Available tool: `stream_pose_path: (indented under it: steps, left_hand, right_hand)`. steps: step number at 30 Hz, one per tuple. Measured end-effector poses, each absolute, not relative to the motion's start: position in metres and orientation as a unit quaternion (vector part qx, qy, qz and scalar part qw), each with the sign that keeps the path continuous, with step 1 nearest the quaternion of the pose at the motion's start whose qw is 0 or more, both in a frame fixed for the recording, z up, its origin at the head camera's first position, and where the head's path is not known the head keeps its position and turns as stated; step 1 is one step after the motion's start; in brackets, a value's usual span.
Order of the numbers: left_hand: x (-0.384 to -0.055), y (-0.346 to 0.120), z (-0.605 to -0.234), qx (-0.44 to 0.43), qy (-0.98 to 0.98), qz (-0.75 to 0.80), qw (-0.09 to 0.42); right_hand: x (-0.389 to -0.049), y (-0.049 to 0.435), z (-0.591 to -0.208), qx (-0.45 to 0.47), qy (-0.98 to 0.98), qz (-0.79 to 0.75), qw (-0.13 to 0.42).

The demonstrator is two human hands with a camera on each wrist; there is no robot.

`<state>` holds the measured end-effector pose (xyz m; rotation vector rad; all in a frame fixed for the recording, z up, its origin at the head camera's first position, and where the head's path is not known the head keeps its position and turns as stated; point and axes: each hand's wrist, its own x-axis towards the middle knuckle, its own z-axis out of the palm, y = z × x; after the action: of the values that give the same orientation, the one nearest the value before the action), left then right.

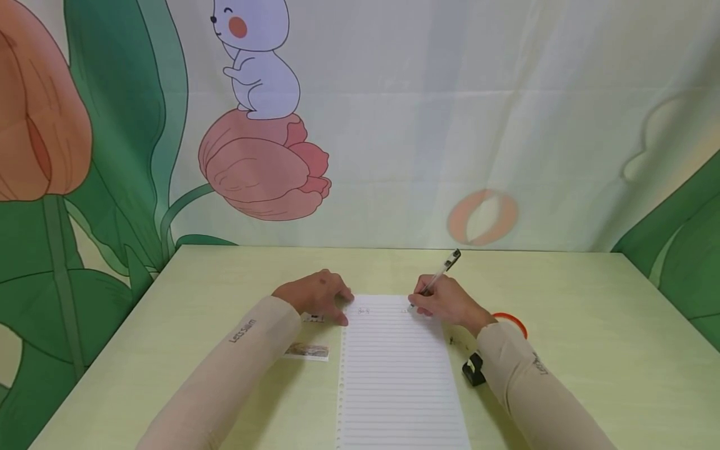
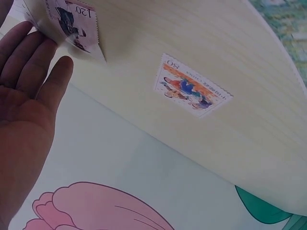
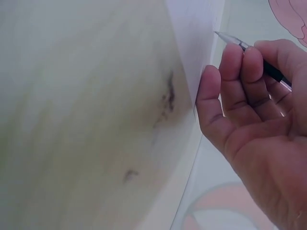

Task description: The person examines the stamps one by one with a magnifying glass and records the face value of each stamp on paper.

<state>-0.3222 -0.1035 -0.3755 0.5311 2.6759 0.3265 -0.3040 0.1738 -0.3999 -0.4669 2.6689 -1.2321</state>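
A lined sheet of paper (image 1: pixel 396 375), with holes along its left edge, lies lengthwise on the table. Small handwriting shows at its upper left, and faint marks sit by the pen tip. My right hand (image 1: pixel 444 300) grips a pen (image 1: pixel 450 260) with a clear barrel and black cap end, its tip at the upper right of the sheet. At the sheet's upper left edge rests my left hand (image 1: pixel 320 295), fingers extended. Beside those fingers is a stamp marked 120 (image 2: pixel 79 24), and a stamp marked 80 (image 2: pixel 194 88) lies farther off on the table.
A picture strip (image 1: pixel 308 351) lies left of the sheet, partly behind the left sleeve. Right of the sheet are a small black object (image 1: pixel 474 370), dark marks (image 1: pixel 458 342) on the table and an orange-red ring (image 1: pixel 520 324) partly behind the right forearm. A printed curtain (image 1: pixel 382 125) hangs behind.
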Motion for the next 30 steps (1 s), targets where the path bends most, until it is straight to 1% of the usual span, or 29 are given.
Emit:
stream_pose_path:
  steps: [8, 15, 22, 30]
  left_hand:
    - [-0.3225, -0.1054, -0.3760, 0.187, 0.955, 0.118, 0.196]
    - [-0.3221, -0.1056, -0.3751, 0.187, 0.955, 0.124, 0.197]
    - [-0.3217, -0.1055, -0.3747, 0.190, 0.953, 0.126, 0.198]
    - [-0.3215, -0.1057, -0.3748, 0.194, 0.953, 0.123, 0.196]
  right_hand:
    - [-0.3045, 0.1732, -0.3993, -0.146, 0.898, -0.407, 0.084]
    - [-0.3057, 0.1795, -0.4011, -0.158, 0.896, -0.410, 0.064]
    - [-0.3030, 0.1790, -0.3990, -0.163, 0.890, -0.420, 0.075]
    - [-0.3028, 0.1788, -0.3989, -0.155, 0.902, -0.396, 0.072]
